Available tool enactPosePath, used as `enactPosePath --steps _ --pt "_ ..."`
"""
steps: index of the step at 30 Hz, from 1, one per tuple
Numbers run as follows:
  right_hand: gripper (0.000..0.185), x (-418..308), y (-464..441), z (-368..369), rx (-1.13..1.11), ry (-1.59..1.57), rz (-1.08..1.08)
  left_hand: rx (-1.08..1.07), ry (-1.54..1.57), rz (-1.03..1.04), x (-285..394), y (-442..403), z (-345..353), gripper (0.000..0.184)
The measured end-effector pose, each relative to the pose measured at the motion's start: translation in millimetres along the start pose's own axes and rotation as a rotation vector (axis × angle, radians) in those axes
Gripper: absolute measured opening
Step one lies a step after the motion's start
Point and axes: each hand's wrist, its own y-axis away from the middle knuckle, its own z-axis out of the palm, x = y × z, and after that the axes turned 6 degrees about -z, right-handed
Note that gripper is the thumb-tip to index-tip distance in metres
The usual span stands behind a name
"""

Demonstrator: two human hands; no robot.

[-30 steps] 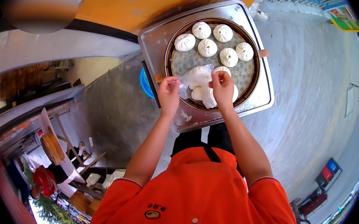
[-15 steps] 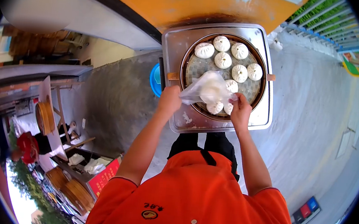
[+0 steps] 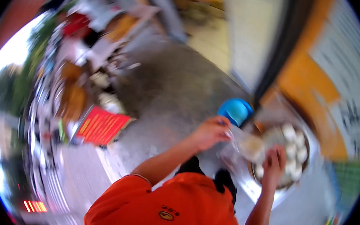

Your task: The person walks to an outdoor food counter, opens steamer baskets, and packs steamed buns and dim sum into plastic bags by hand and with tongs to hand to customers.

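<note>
A clear plastic bag point(image 3: 245, 145) with pale buns inside hangs between my hands, beside the steamer. My left hand point(image 3: 212, 133) is closed on the bag's left end. My right hand point(image 3: 275, 160), blurred, has its fingers together at the bag's right side, over the steamer's near edge. White buns point(image 3: 290, 148) sit in the round steamer point(image 3: 306, 166), which rests on a metal tray point(image 3: 278, 197). Motion blur hides the exact finger contact.
A blue basin point(image 3: 235, 112) is on the floor just beyond my left hand. A red sign point(image 3: 103, 126) and round wooden steamers point(image 3: 72, 96) are at the left. A person in red point(image 3: 76, 24) is at the upper left. An orange wall point(image 3: 315, 83) rises behind the tray.
The view has swung left, so the steamer now appears at the right. The bag has moved from above the buns to the steamer's left side, still between my hands.
</note>
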Motion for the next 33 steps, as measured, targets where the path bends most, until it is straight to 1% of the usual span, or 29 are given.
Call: enactPosePath --steps 1,2,3,4,6,7,8,10,11,13,14,15,16,17,18,19,20,21,22,23,24,25,26,28,29,30,32,33 --pt "0.015 3.5 7.2 23.1 -0.131 0.019 -0.051 0.023 0.084 0.059 5.2 18.5 -13.2 0.012" --pt "0.016 -5.9 17.2 63.3 -0.151 0.017 0.015 0.044 0.134 0.160 14.2 32.1 -32.7 0.012" --pt "0.016 12.1 16.7 79.4 -0.269 -0.077 0.025 0.046 0.181 0.232 23.2 47.1 -51.6 0.013" --pt "0.017 14.5 16.0 111.1 -0.374 -0.080 0.070 0.067 0.203 0.319 40.0 64.4 -74.7 0.013" --pt "0.016 38.2 28.2 172.9 -0.515 0.021 0.030 0.094 0.244 0.329 66.2 105.0 -123.6 0.016" --pt "0.015 51.3 29.8 205.9 -0.571 0.059 0.038 0.151 0.195 0.346 78.9 122.2 -146.6 0.020" --pt "0.014 64.7 33.9 242.5 -0.624 0.098 0.050 0.150 0.206 0.384 96.4 146.5 -169.4 0.020" --pt "0.013 89.5 38.8 312.3 -0.752 0.209 0.031 0.263 0.117 0.204 120.7 195.4 -203.0 0.026" --pt "0.012 105.2 46.0 353.7 -0.819 0.268 0.038 0.265 0.137 0.242 131.6 220.7 -230.1 0.026" --pt "0.012 124.8 60.5 424.0 -0.904 0.346 0.040 0.210 0.116 0.074 146.0 255.4 -271.6 0.034" --pt "0.013 136.4 71.1 458.5 -1.023 0.423 -0.056 0.217 0.133 0.098 150.3 268.8 -290.6 0.034" --pt "0.013 145.9 82.6 487.7 -1.141 0.499 -0.150 0.236 0.274 0.086 150.2 278.4 -306.6 0.037" --pt "0.012 156.5 95.5 516.7 -1.250 0.528 -0.205 0.254 0.409 0.073 155.4 286.5 -322.3 0.040" --pt "0.012 161.6 114.4 547.0 -1.355 0.552 -0.259 0.326 0.471 0.088 167.7 297.7 -324.9 0.040" --pt "0.011 160.9 133.4 573.6 -1.467 0.679 -0.299 0.335 0.477 0.105 177.2 305.0 -338.4 0.040" --pt "0.010 163.2 143.6 599.7 -1.672 0.766 -0.292 0.380 0.503 0.168 182.9 309.7 -351.3 0.039" --pt "0.012 171.6 156.8 621.2 -1.792 0.599 -0.177 0.423 0.530 0.224 191.0 312.3 -362.1 0.037" --pt "0.015 186.0 159.3 644.5 -1.842 0.635 -0.328 0.588 0.585 0.234 208.3 311.1 -369.9 0.035" --pt "0.018 199.4 159.1 664.8 -1.884 0.668 -0.479 0.597 0.587 0.236 217.0 312.4 -385.3 0.035" --pt "0.018 205.6 159.0 685.5 -1.889 0.662 -0.470 0.692 0.617 0.323 223.4 316.6 -401.9 0.034" --pt "0.021 211.8 157.7 708.8 -1.962 0.666 -0.297 0.789 0.643 0.416 243.1 322.9 -412.8 0.032" --pt "0.023 218.4 152.0 737.3 -2.031 0.662 -0.129 0.806 0.788 0.497 265.0 323.5 -417.3 0.027" --pt "0.023 225.7 145.2 762.0 -2.046 0.655 -0.117 0.821 0.797 0.499 278.2 322.7 -430.9 0.027" --pt "0.030 244.0 134.5 814.5 -2.163 0.472 -0.199 0.952 0.708 0.671 298.8 332.3 -458.7 0.020" --pt "0.032 249.8 128.4 845.0 -2.192 0.440 -0.254 0.998 0.693 0.730 310.0 340.7 -472.9 0.016" --pt "0.030 249.9 123.1 877.1 -2.196 0.471 -0.294 1.112 0.647 0.772 327.0 349.2 -484.5 0.016" --pt "0.025 264.7 111.6 940.5 -2.174 0.479 -0.209 1.194 0.629 0.895 358.8 374.7 -498.4 0.017" --pt "0.024 271.1 107.3 973.9 -2.176 0.498 -0.200 1.288 0.579 0.901 376.8 387.4 -501.9 0.017"
